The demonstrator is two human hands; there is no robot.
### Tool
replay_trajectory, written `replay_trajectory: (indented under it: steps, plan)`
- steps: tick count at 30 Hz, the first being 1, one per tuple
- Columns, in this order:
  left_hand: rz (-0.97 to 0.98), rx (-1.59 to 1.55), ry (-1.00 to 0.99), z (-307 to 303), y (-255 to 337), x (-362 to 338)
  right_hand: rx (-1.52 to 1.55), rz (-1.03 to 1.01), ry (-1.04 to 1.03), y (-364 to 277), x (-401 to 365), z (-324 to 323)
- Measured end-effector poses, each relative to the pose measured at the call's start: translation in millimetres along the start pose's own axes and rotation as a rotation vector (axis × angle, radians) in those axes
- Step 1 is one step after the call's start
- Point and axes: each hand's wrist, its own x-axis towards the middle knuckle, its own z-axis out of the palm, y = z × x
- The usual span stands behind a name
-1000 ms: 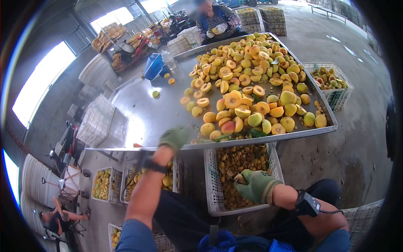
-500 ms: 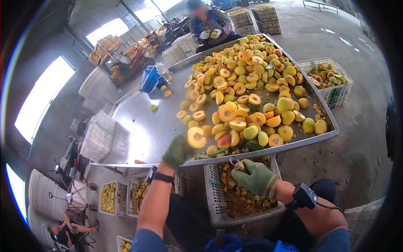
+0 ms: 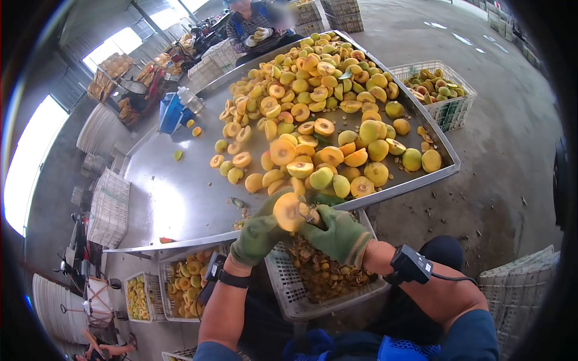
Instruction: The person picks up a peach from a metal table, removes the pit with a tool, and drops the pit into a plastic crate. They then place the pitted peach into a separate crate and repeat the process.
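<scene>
a: where's the peach half (image 3: 289,210)?
b: in front of the chest, just off the near edge of the desk (image 3: 174,198), above the white crate (image 3: 278,283). its cut face shows: round, smooth, orange-yellow.
a: who has it?
b: the left hand (image 3: 259,231), in a green knitted glove. its fingers wrap the fruit from below and from the side, clamped on it.
a: and the right hand (image 3: 337,234)?
b: same kind of glove, right up against the fruit's right edge. its fingers are curled together on a small tool (image 3: 312,218). only a brownish bit shows, so i can't tell its shape.
a: what's in the crate?
b: it's latticed plastic, filled with brown, wrinkled pits (image 3: 313,271).
a: anything on the wrists?
b: a dark band (image 3: 220,275) on the left, and a black boxy device (image 3: 410,263) with a cable on the right forearm.
a: the desk itself?
b: dull sheet metal with a raised rim, bare and glaring on the left. the right side is heaped with a pile of fruit (image 3: 313,102): whole round ones and cut halves, yellow to orange, some greenish.
a: farther out?
b: a mesh crate (image 3: 448,114) of fruit stands on the concrete floor (image 3: 512,156) beyond the right rim. more crates (image 3: 162,289) with halves sit under the near-left corner. a co-worker (image 3: 253,27) is at the far end, gloved hands together.
</scene>
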Motion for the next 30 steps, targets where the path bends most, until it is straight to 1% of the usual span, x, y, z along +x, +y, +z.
replay_trajectory:
  steps: [3, 5, 6, 8, 10, 13, 14, 16, 19, 20, 22, 24, 27, 30]
  plan:
    - [-0.064, 0.107, 0.025, -9, 0, 3, -0.081, -0.087, 0.007, 17, 8, 6]
    - [0.012, 0.250, -0.015, -24, -33, 10, -0.043, -0.124, -0.136, 16, 4, 10]
    - [0.057, 0.325, -0.039, -21, -38, 9, -0.025, -0.140, -0.213, 15, 3, 13]
    - [0.159, 0.479, -0.099, -3, -33, 8, -0.064, -0.142, -0.229, 19, 5, 20]
    - [0.418, 0.720, -0.054, 2, -51, 9, -0.057, -0.132, -0.200, 12, 3, 22]
    - [-0.016, 0.105, -0.106, -13, -58, 14, -0.108, -0.059, -0.274, 11, 8, 18]
    - [-0.240, -0.429, -0.093, -32, -62, 17, -0.070, -0.056, -0.247, 8, 9, 14]
    - [-0.018, 0.016, -0.058, -22, -44, 12, -0.002, -0.048, -0.210, 4, 7, 3]
    - [0.038, 0.064, -0.085, -18, -36, 12, -0.189, -0.053, -0.182, 6, 10, -4]
    - [-0.077, -0.155, -0.096, -27, -45, 17, -0.245, -0.062, -0.176, 7, 11, -4]
    - [-0.117, -0.201, -0.098, -25, -48, 18, -0.352, -0.073, -0.159, 9, 11, -3]
    - [0.040, 0.156, -0.078, -19, -45, 10, -0.363, -0.052, -0.182, 10, 13, -5]
    - [0.440, 0.761, -0.188, -22, -41, 10, -0.390, -0.058, -0.171, 16, 15, -4]
    - [0.040, 0.283, -0.196, -18, -39, 15, -0.459, -0.099, -0.155, 13, 14, -5]
